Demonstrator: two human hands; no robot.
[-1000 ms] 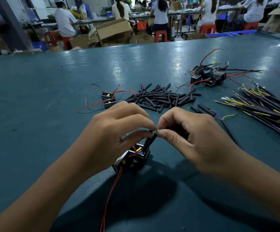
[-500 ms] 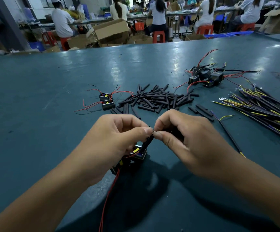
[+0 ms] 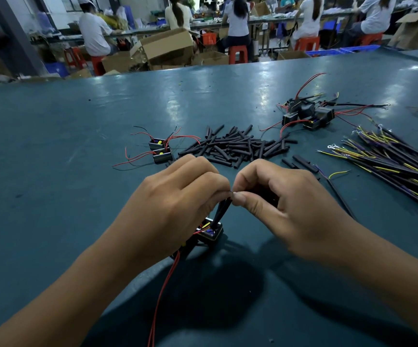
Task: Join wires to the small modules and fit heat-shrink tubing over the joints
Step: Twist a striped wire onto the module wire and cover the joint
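Observation:
My left hand and my right hand meet fingertip to fingertip above a small black module on the green table. A black heat-shrink tube rises from the module to the pinch point, where both hands pinch it at its top end. My right hand also holds a dark wire that trails off to the right. A red wire runs from the module toward me. The joint itself is hidden by my fingers.
A heap of cut heat-shrink pieces lies beyond my hands. Two modules with red leads sit left of it, several wired modules at the back right, and a bundle of yellow and purple wires on the right.
Both hands stay pinched together over the module, shifting only slightly. The view has tilted a little.

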